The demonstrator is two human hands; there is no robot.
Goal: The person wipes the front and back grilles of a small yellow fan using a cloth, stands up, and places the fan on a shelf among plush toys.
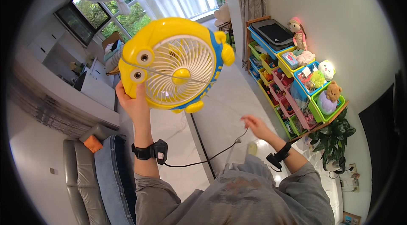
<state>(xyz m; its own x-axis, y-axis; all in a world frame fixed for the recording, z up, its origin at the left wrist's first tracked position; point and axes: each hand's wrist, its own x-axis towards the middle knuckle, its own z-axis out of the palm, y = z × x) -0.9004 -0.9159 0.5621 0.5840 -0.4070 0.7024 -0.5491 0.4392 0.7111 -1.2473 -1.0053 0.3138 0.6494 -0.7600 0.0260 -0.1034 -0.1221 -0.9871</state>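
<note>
My left hand (136, 102) grips a round yellow fan (169, 28) by its lower left edge and holds it up in front of me. The fan is shaped like a cartoon character, with two bulging eyes, a white spiral grille, blue trim and yellow feet. Across the grille runs a thin grey cord (167, 73). Lower and to the right, the fingers of my right hand (257, 126) are curled together at a thin cord (242, 135). A small connector (238, 140) hangs just below these fingers. Whether both cord lengths belong together, I cannot tell.
Black devices are strapped on both wrists; a black cable (193, 165) runs from the left one. Toy bins (288, 89) with plush toys stand along the right wall, beside a leafy plant (333, 136). A grey sofa (78, 174) lies to the left, windows ahead.
</note>
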